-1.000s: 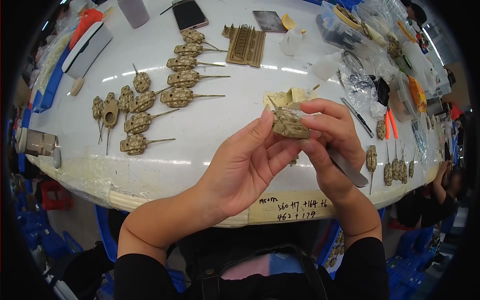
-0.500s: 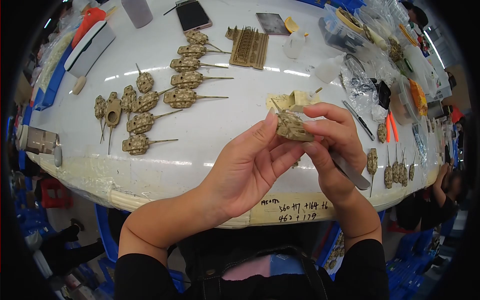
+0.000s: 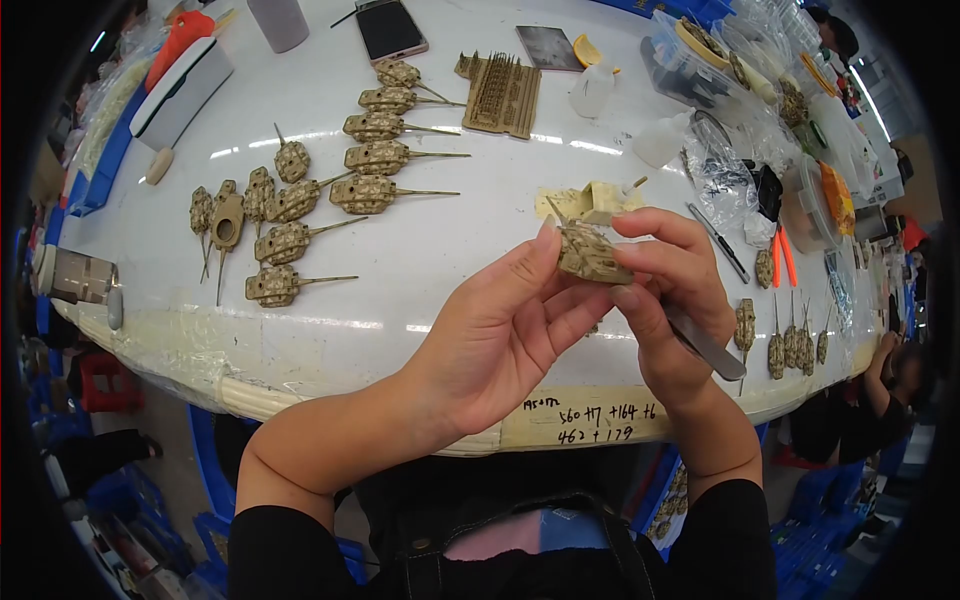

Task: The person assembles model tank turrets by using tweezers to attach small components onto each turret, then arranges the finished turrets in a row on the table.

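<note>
A camouflage-painted model tank turret (image 3: 590, 254) is held up over the table's front edge, tilted. My left hand (image 3: 490, 330) grips its left side, thumb at the top and fingers beneath. The fingertips of my right hand (image 3: 680, 285) close on its right side. Metal tweezers (image 3: 712, 352) lie tucked in my right hand, pointing down to the right; their tips are hidden. Just behind the held turret stands a small cream block (image 3: 602, 200) with a stick in it. Several similar turrets with long barrels (image 3: 368, 195) lie on the table to the left.
A brown parts frame (image 3: 500, 98), a phone (image 3: 391, 30) and a small clear bottle (image 3: 592, 92) are at the back. A pen-like tool (image 3: 718, 243), orange-handled tool (image 3: 785, 256) and more turrets (image 3: 745, 325) lie right. Plastic bins (image 3: 690, 60) crowd the far right.
Both hands keep almost the same hold on the turret. The whole view has shifted very slightly.
</note>
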The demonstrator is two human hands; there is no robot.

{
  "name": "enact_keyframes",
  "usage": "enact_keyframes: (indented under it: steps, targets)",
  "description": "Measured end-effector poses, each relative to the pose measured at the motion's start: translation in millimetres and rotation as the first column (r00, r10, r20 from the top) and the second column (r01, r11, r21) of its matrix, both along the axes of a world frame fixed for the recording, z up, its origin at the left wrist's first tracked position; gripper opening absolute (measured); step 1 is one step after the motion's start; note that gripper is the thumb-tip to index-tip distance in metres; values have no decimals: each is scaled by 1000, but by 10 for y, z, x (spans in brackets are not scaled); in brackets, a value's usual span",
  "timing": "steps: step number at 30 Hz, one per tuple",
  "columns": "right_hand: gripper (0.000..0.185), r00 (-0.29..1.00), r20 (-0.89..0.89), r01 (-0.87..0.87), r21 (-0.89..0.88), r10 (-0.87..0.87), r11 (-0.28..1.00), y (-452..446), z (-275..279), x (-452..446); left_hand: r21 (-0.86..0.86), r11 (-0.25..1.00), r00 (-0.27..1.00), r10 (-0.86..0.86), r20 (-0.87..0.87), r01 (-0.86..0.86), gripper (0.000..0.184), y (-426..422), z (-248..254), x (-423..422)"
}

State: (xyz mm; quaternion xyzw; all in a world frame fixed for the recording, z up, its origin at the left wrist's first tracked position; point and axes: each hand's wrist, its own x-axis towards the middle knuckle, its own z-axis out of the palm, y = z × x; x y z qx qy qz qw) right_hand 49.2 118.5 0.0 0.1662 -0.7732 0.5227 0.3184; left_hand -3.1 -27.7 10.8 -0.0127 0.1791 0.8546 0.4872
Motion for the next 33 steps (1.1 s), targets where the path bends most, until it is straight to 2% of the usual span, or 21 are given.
enact_keyframes:
  steps: [8,10,11,15,20,25,31,33]
  targets:
    - [35,989,115,111,-120,-97,987,74,175,59,9,1000,1000,-12,-17,12,44,10,38,-52]
    - [33,950,126,309,-244,-286,919,246,223,-26,8,1000,1000,14,10,-14,46,-9,43,-71]
    - [33,946,123,321,-248,-299,914,322,216,-69,5,1000,1000,0,6,0,46,-11,37,-81]
    - [24,801,370,463,118,-471,879,594,67,-212,93,995,1000,18,13,-19,48,2,-50,-110]
    - [13,752,354,503,240,-557,831,573,-69,-269,89,996,999,8,-47,-4,40,-4,-11,-121]
    - [9,775,329,475,261,-540,840,575,-163,-301,115,993,998,2,-56,5,41,-1,-28,-122]
    - [7,805,254,497,207,-537,843,551,-127,-292,130,991,997,3,-75,7,42,-2,-30,-121]
    - [7,825,145,509,225,-546,831,561,-120,-274,128,992,998,-6,-65,14,43,-1,-30,-112]
